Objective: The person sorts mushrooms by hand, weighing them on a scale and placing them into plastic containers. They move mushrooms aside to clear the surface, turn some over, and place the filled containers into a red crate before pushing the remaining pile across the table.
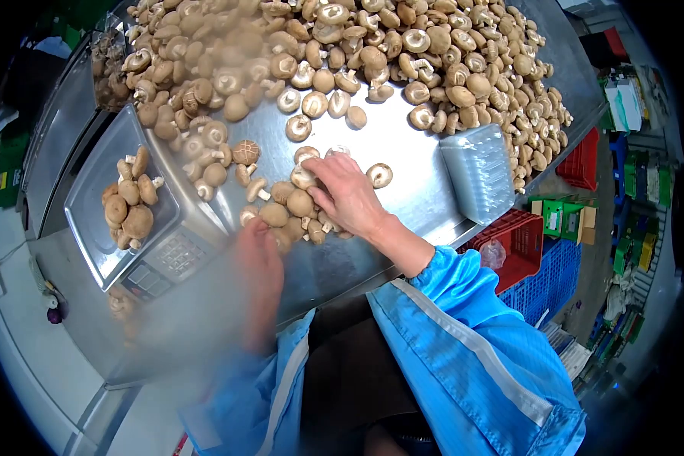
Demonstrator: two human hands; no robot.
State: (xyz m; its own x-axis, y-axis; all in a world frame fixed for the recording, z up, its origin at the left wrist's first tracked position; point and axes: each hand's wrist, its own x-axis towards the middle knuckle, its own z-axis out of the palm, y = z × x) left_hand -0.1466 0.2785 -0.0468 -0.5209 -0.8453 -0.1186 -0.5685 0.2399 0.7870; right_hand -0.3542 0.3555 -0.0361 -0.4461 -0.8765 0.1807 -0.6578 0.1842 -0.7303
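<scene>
Brown mushrooms (pixel 300 202) lie in a small group on the steel table (pixel 270 129), between my two hands. My right hand (pixel 349 194) reaches over the group from the right, its fingers bent on a pale-stemmed mushroom (pixel 304 177). On the near left side of the group is my left hand (pixel 260 262), blurred, its fingertips by the mushrooms; its grip cannot be made out. A large heap of mushrooms (pixel 448 57) covers the far part of the table. Several mushrooms sit in a clump (pixel 133 201) on the weighing scale's tray (pixel 91 220) at the left.
A stack of clear plastic trays (pixel 479 175) stands at the table's right side. Below the right edge are a red crate (pixel 520 243) and a blue crate (pixel 555 277). Green boxes (pixel 562 219) stand on the floor farther right. A blurred smear covers part of the lower left.
</scene>
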